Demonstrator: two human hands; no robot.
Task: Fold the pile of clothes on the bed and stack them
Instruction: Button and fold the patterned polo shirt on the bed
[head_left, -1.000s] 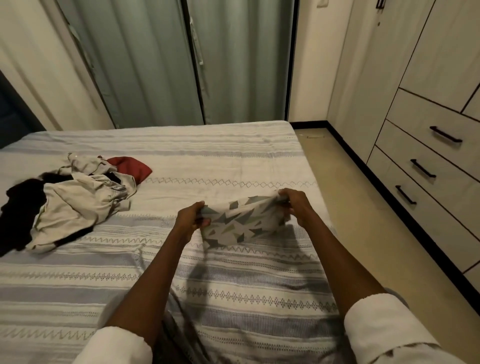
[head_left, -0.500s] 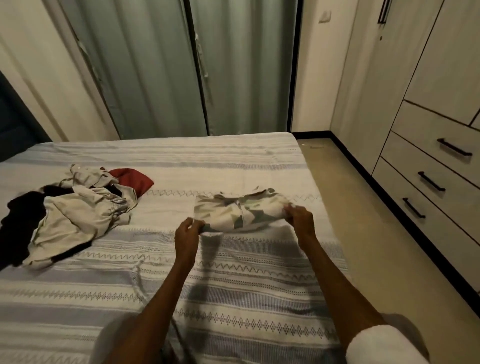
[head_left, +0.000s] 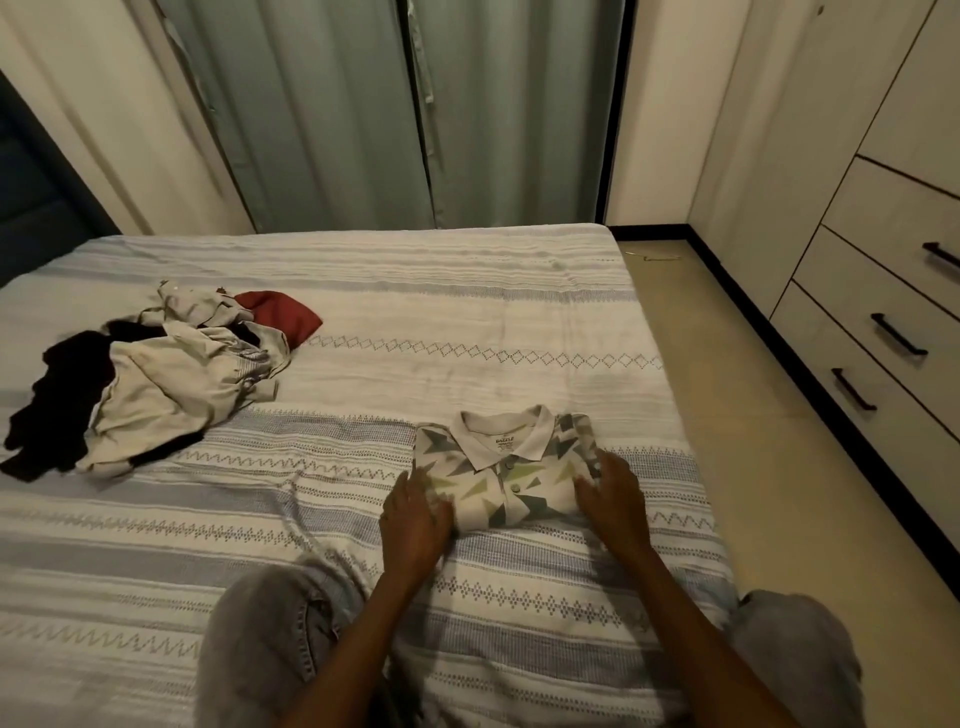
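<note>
**Operator:** Head view. What has changed since the earlier frame?

**Inspector:** The white polo shirt with grey and green triangle print (head_left: 506, 470), held up between both hands a second ago, now lies folded flat on the striped grey-and-white bedspread (head_left: 467, 312), collar up and away from the person. The left hand (head_left: 415, 514) rests on the shirt's near left corner. The right hand (head_left: 613, 493) rests on its right edge.

**Operator:** Finger state?

**Inspector:** On both hands the fingers are extended and slightly spread, pressing down on the fabric. Nothing is pinched.

**Operator:** Task progress?

**Inspector:** As judged here, one garment is folded, and it lies alone, so no stack exists yet. The unfolded pile of beige, black and dark red clothes (head_left: 156, 384) sits well apart to the left and appears untouched. Most of the task remains.

**Operator:** Limits of the view?

**Inspector:** The item count in the pile cannot be determined; the garments overlap. The collar label text is too small to read reliably. The shirt's near left corner is covered by the left hand. The pale wardrobe with black drawer handles (head_left: 883, 312) is cut off at the right edge. Both knees in grey jeans (head_left: 270, 639) are partly out of frame.
</note>
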